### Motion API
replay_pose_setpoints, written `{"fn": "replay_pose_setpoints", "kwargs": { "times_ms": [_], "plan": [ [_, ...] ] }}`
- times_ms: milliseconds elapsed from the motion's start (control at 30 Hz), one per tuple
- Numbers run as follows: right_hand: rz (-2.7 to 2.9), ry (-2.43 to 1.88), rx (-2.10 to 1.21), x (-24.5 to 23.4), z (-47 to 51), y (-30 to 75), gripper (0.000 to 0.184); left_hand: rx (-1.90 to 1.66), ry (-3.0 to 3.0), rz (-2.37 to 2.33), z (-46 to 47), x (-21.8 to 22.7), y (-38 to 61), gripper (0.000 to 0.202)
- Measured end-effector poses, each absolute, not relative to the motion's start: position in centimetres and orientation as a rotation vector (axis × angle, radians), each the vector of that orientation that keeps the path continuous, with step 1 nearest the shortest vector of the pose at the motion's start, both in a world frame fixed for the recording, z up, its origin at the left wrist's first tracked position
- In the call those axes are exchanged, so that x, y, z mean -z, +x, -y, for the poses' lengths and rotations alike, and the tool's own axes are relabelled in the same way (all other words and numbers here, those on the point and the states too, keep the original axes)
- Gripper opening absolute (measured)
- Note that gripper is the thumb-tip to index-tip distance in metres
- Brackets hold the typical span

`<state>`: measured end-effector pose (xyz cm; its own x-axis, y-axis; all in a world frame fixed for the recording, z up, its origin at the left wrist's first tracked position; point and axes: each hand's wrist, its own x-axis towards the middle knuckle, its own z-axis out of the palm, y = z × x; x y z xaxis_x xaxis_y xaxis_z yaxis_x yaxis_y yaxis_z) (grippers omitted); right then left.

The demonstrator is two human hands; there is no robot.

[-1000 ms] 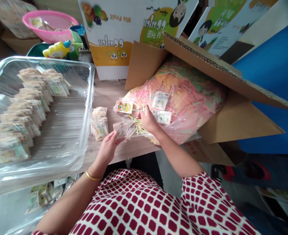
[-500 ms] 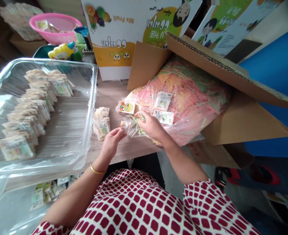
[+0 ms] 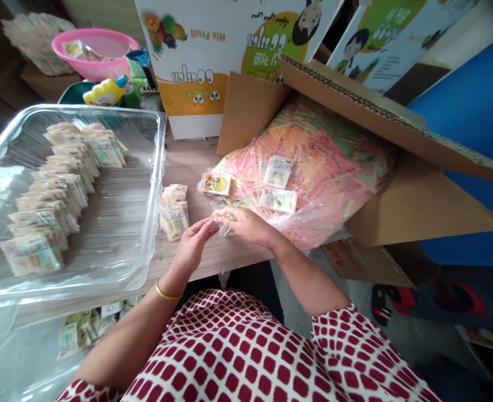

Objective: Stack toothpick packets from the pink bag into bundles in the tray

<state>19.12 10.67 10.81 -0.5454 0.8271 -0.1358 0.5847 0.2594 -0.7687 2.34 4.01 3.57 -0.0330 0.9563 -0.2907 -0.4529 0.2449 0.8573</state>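
My left hand (image 3: 192, 245), with a gold bangle (image 3: 166, 293) on the wrist, and my right hand (image 3: 246, 226) meet over the wooden table (image 3: 196, 262). Between their fingertips is a small clear packet (image 3: 220, 218), with a thin bundle of coloured toothpicks at my right fingers. A stack of printed packets (image 3: 173, 215) lies just left of my left hand. Beyond my right hand, a large plastic bag of pink, yellow and green toothpicks (image 3: 325, 162) fills a cardboard box. Two packets (image 3: 277, 199) rest on the bag, and another (image 3: 215, 183) lies at its left edge.
A clear plastic-wrapped tray (image 3: 156, 184) holds rows of packets at the left. Cardboard flaps (image 3: 417, 206) rise at the right. Printed display boards (image 3: 221, 72) stand behind. A pink basin (image 3: 95, 56) and a yellow bottle (image 3: 106, 92) sit back left.
My right hand has moved left and down from the loose toothpicks to join my left hand. The small packet is now held between both hands, and the loose toothpicks are mostly hidden.
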Motion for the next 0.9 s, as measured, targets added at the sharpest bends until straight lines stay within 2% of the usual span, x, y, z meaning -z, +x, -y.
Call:
{"fn": "replay_pose_setpoints", "kwargs": {
  "times_ms": [100,200,433,600,767,900],
  "plan": [
    [1.712,-1.1,-1.358,-11.3,-11.1,19.1,0.051,-1.259,0.587,-1.036,-4.1,-3.9,2.5,0.033],
    [1.47,-1.07,-1.253,-11.7,-11.1,18.2,0.059,-1.234,0.566,-1.036,-4.2,-4.4,2.9,0.035],
    [1.695,-1.133,-1.023,-10.9,-9.9,16.7,0.062,-1.208,0.57,-1.016,-4.1,-5.0,3.3,0.034],
    [1.778,-1.003,-1.07,-9.6,-9.9,17.2,0.051,-1.21,0.594,-0.949,-4.1,-4.7,3.3,0.033],
    [1.737,-0.93,-1.334,-9.1,-10.6,18.4,0.038,-1.2,0.545,-0.918,-4.0,-5.0,3.5,0.033],
    [1.528,-0.826,-1.587,-9.0,-11.1,19.3,0.052,-1.182,0.504,-0.916,-4.0,-5.6,3.5,0.033]
  ]
}}
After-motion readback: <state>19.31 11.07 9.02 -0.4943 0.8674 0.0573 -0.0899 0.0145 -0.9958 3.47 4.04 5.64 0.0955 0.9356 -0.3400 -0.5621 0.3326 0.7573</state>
